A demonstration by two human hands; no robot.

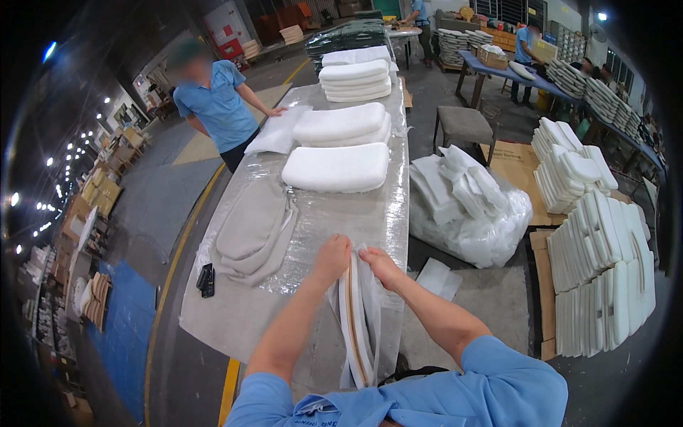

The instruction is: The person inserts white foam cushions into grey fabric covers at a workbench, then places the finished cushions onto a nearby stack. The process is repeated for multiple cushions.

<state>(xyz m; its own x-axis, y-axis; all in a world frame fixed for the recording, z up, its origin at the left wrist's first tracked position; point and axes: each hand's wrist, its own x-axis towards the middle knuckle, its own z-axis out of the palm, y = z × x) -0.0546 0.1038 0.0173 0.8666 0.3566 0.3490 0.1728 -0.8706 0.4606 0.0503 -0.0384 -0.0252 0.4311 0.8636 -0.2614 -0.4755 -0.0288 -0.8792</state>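
Observation:
A long pale cushion cover point(361, 324) stands on its edge in front of me, with white padding inside and a tan strip, like a zip, running down its length. My left hand point(333, 257) is closed on the left side of its far end. On the right side of that end, the fingers of my right hand point(379, 266) pinch the pale material. Grey fabric covers point(252, 231) lie in a loose pile on the table to my left. Beyond my hands, white foam cushions point(336, 168) rest in low stacks.
The table point(235, 313) is wrapped in clear plastic and has small black objects point(205, 280) near its left edge. Another person point(220, 103) stands at the far left, one hand on the table. A plastic bag of white foam point(469, 206) and stacked white cushions point(594, 263) sit to the right.

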